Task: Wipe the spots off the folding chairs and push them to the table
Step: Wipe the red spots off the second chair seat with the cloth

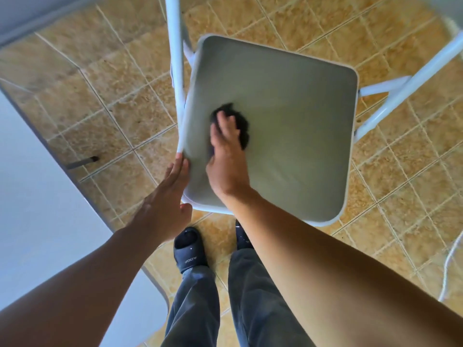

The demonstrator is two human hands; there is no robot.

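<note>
On the grey seat (288, 126) of the folding chair (390, 96), just ahead of my feet, I see my right hand (226, 156) pressing a dark cloth (241, 121) flat under spread fingers, left of the seat's middle. My left hand (165, 196) lies open against the seat's left edge, fingers together, thumb at the front corner. White table (37, 196) to my left, tan tiled floor (100, 96) below.
</note>
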